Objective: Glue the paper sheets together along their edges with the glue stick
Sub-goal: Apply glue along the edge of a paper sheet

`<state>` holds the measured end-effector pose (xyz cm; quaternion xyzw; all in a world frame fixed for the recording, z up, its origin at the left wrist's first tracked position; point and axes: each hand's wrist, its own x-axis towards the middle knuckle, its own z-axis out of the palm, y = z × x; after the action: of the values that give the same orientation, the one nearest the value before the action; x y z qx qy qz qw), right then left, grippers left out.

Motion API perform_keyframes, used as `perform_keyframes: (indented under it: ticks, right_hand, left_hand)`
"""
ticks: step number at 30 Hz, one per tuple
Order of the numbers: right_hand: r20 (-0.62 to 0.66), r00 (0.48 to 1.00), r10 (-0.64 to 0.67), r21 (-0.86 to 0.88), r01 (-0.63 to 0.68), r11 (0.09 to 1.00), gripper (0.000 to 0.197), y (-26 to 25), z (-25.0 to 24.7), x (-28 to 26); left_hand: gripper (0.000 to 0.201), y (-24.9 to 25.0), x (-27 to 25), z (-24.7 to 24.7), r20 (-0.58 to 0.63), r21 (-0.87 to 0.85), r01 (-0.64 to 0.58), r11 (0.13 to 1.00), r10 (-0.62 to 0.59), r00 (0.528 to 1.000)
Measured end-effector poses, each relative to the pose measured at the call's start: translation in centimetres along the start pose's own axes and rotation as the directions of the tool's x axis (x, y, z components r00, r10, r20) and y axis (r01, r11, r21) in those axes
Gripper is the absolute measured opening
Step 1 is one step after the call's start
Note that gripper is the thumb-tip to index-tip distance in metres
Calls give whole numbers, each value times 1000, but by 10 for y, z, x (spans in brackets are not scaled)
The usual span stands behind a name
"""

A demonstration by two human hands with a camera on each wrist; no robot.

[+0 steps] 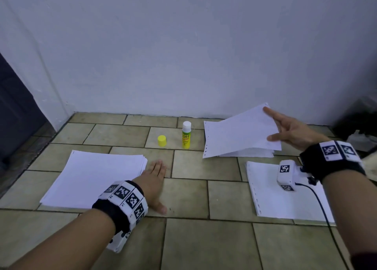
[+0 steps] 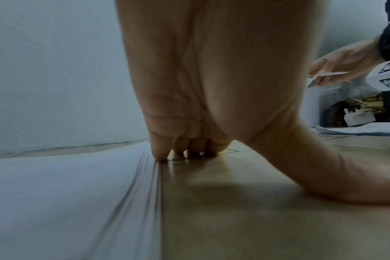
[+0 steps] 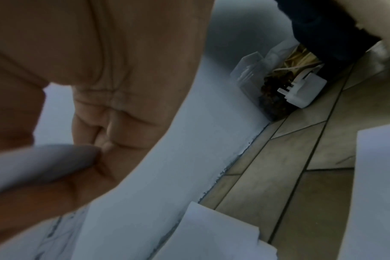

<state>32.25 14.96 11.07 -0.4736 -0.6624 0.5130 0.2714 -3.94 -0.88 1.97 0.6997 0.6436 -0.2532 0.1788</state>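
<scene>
— So, where do your hands stand right now?

— My left hand (image 1: 155, 178) lies flat on the tiled floor (image 1: 189, 200), fingers straight and together, holding nothing. In the left wrist view its fingertips (image 2: 163, 154) come down right at the right-hand edge of the left stack of paper (image 1: 95, 178), touching that edge or just beside it. My right hand (image 1: 289, 130) is raised, thumb under and fingers over the right edge of a lifted sheet (image 1: 240, 133). The sheet tilts, its left perforated edge hanging low over the far right stack (image 1: 248, 153).

— And the glue?

— The glue stick (image 1: 186, 134) stands upright near the wall (image 1: 183, 45), uncapped, between my two hands and farther out than both. Its yellow cap (image 1: 162, 140) sits just to its left, apart from it.

— Which hand is closer to it?

— I judge the two about equally near, but only the left is free. The stick lies ahead of it and slightly to the right.

— And where does the sheet go?

— That's my guess only: either the left stack, well apart from it across the bare tiles, or the near right sheets (image 1: 277, 198) just below my right wrist. The sheet's long axis runs left to right, like both stacks, so it would need no turning, only carrying and squaring along an edge.

— Anything gluing yet?

— No, I see no glue being laid on any edge.
</scene>
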Motion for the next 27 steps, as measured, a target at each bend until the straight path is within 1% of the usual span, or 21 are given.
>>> perform_keyframes:
  ticks: [2,4,6,10,13,16,18,20,22,24,26,27]
  right_hand:
    - [-7,999,52,-100,-53,994,95,5,-1,16]
    - [4,995,100,-290,-95,952,93,9,0,32]
    - [-3,988,153,-471,-137,872,87,12,3,46]
    - [-124,972,200,-665,-231,710,70,30,6,64]
    - [-168,956,240,-684,-288,671,62,45,11,72]
    - [-183,941,284,-732,-323,600,58,56,17,77]
    - [-189,931,312,-754,-341,561,59,63,19,82]
    - [-233,920,315,-780,-371,505,62,67,22,85]
    - [-277,906,320,-789,-405,463,60,70,26,88]
    - [-296,895,334,-801,-423,424,58,69,29,89]
    - [-290,892,346,-796,-425,431,63,62,28,89]
    - [-276,897,344,-784,-417,460,69,58,26,89]
  left_hand:
    - [135,0,2,2,0,2,8,1000,-8,1000]
    - [136,0,3,3,2,1,13,1000,-13,1000]
    - [135,1,2,3,2,-7,13,1000,-13,1000]
    - [136,1,0,3,-4,-17,8,1000,-8,1000]
    - [135,2,-1,1,-1,-42,3,999,-3,1000]
    - [135,2,-3,1,-1,-47,-3,999,3,1000]
    - [135,1,-2,1,7,-46,-4,999,4,1000]
    - [135,1,-1,2,13,-49,-4,999,5,1000]
    - [135,1,0,2,15,-42,6,999,-5,1000]
    - [135,2,1,1,21,-30,16,999,-15,1000]
    - [134,3,2,1,29,-21,19,1000,-19,999]
    - [134,3,2,1,33,-14,21,1000,-20,999]
